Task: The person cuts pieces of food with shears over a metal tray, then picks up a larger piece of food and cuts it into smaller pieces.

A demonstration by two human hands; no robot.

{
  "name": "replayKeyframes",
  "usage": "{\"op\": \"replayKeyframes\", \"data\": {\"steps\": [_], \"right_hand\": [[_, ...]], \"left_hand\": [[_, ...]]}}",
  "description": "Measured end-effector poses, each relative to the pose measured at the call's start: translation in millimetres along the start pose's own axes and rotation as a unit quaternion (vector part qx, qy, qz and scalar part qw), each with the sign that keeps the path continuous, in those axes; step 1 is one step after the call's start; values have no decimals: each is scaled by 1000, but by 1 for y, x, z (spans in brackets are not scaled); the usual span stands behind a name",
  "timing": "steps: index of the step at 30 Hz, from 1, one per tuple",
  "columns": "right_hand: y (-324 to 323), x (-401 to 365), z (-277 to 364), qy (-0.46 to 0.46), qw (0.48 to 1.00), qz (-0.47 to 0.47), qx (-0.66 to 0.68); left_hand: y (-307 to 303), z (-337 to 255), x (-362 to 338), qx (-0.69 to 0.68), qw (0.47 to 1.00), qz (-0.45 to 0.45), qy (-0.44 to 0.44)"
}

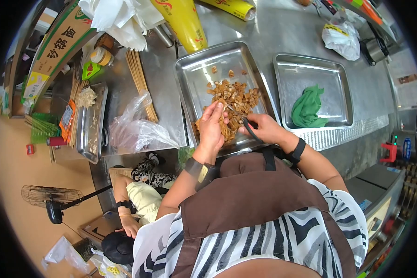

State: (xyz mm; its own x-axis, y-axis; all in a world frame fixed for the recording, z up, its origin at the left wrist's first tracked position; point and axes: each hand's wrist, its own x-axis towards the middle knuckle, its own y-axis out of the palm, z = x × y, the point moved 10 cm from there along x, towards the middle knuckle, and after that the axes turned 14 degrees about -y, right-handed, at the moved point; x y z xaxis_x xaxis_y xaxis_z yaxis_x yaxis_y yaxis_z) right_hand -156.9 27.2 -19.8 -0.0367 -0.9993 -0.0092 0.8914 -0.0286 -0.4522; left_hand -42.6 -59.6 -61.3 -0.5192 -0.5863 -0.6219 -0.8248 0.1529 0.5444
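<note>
"Inside the large rectangular stainless-steel tray (194, 74), what do you have under the head camera?"

"I have a loose heap of glossy brown, soft-looking food pieces (238, 92), with a few small bits apart toward the far side. The tray rests on the brushed-metal desk (264, 38)."

"And the hands?"

"The left hand (211, 127) is nearly closed, its fingertips pinching a folded brown strip (224, 104) over the near part of the heap. The right hand (264, 129) is curled around the black-handled scissors with a red patch (250, 131), their blades directed toward the pinched strip. How wide the blades stand, I cannot tell."

"Which step is illustrated?"

"I judge it to be cutting: one strip being snipped into smaller pieces, mid-batch."

"What does the next move call for?"

"In my judgement, a steady pinch, fingertips clear of the blades, and a low cut, so that each piece drops within the rim. Beside it, the shallower steel tray (310, 72) with the crumpled green cloth (308, 107) needs no attention."
</note>
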Motion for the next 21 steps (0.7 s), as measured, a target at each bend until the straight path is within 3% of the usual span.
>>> {"op": "replayKeyframes", "data": {"steps": [10,12,17,21], "right_hand": [[8,1,11,18,998,40,39],[3,3,13,-14,999,-14,41],[-4,5,23,-16,999,-23,16],[-1,5,13,0,1000,-15,6]], "left_hand": [[7,2,2,34,999,8,24],[10,3,0,49,998,-1,27],[-3,3,2,26,996,-66,62],[-6,0,4,33,995,-53,76]]}}
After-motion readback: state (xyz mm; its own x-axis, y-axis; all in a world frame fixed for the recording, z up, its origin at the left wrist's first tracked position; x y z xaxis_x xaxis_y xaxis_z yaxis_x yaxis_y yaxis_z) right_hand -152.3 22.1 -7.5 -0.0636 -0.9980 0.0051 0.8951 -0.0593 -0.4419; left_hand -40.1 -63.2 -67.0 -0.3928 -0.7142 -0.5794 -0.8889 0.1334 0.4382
